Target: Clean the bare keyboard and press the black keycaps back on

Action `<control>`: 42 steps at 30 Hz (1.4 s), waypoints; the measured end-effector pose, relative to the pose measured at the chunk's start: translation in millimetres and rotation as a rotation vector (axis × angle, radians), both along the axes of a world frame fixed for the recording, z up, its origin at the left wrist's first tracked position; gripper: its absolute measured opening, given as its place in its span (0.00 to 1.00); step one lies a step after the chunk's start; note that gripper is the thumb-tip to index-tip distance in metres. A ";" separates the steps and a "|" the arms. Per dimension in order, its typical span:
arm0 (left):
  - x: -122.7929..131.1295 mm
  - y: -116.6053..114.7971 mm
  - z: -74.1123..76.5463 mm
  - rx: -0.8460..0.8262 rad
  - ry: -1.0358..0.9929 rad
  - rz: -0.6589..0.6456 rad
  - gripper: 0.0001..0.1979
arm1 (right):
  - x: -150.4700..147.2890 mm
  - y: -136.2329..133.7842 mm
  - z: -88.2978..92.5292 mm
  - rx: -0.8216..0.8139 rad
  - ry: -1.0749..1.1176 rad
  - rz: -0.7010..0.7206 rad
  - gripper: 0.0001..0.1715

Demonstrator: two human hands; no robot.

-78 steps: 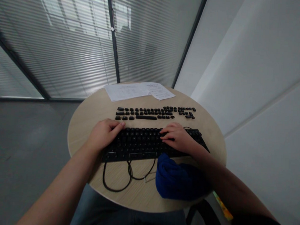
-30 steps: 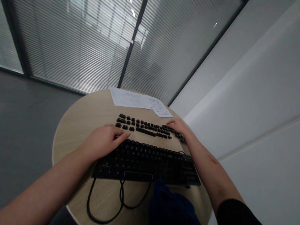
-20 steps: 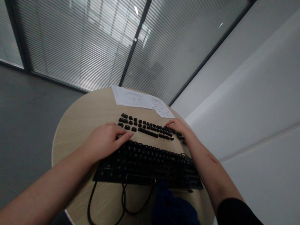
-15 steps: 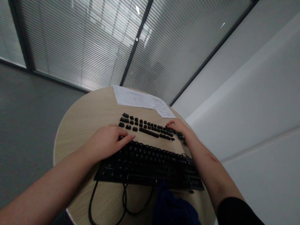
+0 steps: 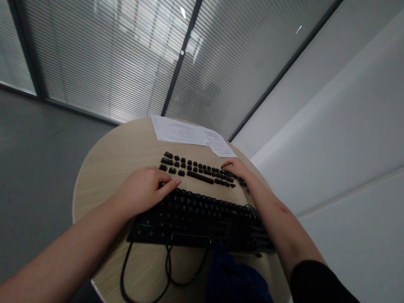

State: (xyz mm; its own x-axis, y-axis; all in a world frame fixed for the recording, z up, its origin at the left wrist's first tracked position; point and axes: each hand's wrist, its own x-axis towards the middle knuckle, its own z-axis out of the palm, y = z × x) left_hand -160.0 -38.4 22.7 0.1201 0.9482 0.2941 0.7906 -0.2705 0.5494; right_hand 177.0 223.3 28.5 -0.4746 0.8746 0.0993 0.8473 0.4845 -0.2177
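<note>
A black keyboard [image 5: 199,220] lies across the table, several of its keys in place; its lower right part is dark and hard to make out. My left hand [image 5: 143,191] is closed on its far left corner, thumb stretched along the top edge and the other fingers curled, partly hidden. Beyond it, loose black keycaps are laid out in rows, with a long space bar keycap [image 5: 201,177] in the nearer part. At the right end of these rows my right hand [image 5: 236,167] reaches down, fingertips bent together at a small keycap, which they largely hide.
Printed paper sheets [image 5: 181,132] lie at the far edge of the round wooden table [image 5: 101,165]. A black cable [image 5: 124,277] loops in front of the keyboard, beside a dark blue cloth [image 5: 239,285]. A glass partition with blinds [image 5: 109,53] and a white wall [image 5: 357,131] stand behind.
My right hand has shifted very slightly left among the keycaps. The left hand stays on the keyboard corner, and the view has tilted a little.
</note>
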 end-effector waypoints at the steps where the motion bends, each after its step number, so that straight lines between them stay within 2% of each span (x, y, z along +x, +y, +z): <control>1: 0.0 -0.1 0.4 0.003 0.003 -0.002 0.29 | -1.5 -1.0 1.3 0.011 0.013 -0.001 0.08; 5: -0.5 0.2 0.7 0.041 0.006 0.005 0.28 | -3.7 -20.4 13.2 0.103 0.098 -0.025 0.10; 7: -0.6 0.6 0.6 0.037 0.015 -0.002 0.28 | 0.9 -46.9 19.0 0.177 0.187 -0.002 0.10; 9: -0.7 0.8 0.9 0.035 0.018 -0.008 0.28 | 9.1 -86.1 20.4 0.261 0.306 0.072 0.09; 11: -1.0 0.6 1.4 0.066 0.011 0.019 0.29 | 18.8 -132.0 16.0 0.312 0.395 0.163 0.08; 14: -1.6 0.1 1.3 0.083 0.003 0.067 0.30 | 30.6 -192.7 1.3 0.276 0.407 0.290 0.06; 17: -1.3 0.8 0.0 0.050 0.017 0.093 0.30 | 35.5 -223.9 -13.6 0.237 0.355 0.353 0.05; 23: 2.5 1.0 0.9 0.034 0.176 0.056 0.30 | 33.6 -224.0 -23.6 0.254 0.358 0.354 0.04; 28: 2.0 -2.6 3.6 0.129 0.161 0.106 0.28 | 33.0 -223.1 -27.0 0.261 0.335 0.353 0.06; 32: 4.2 -2.5 6.8 0.075 0.233 0.059 0.29 | 32.2 -223.4 -30.5 0.264 0.304 0.400 0.05; 35: 6.7 -3.6 9.3 0.105 0.323 -0.004 0.30 | 30.8 -223.4 -29.3 0.267 0.289 0.445 0.05; 39: 6.3 -5.8 9.5 0.202 0.325 0.036 0.30 | 30.3 -224.8 -23.7 0.287 0.261 0.460 0.04; 42: 5.4 -5.1 8.5 0.147 0.319 0.050 0.31 | 31.5 -226.3 -19.9 0.296 0.250 0.446 0.06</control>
State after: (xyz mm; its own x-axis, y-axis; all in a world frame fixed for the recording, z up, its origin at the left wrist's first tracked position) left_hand -154.6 -43.5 31.2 0.1825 0.9055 0.3832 0.9304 -0.2850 0.2304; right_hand 208.5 -3.0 8.7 -0.7210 0.5139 0.4649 0.4880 0.8528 -0.1859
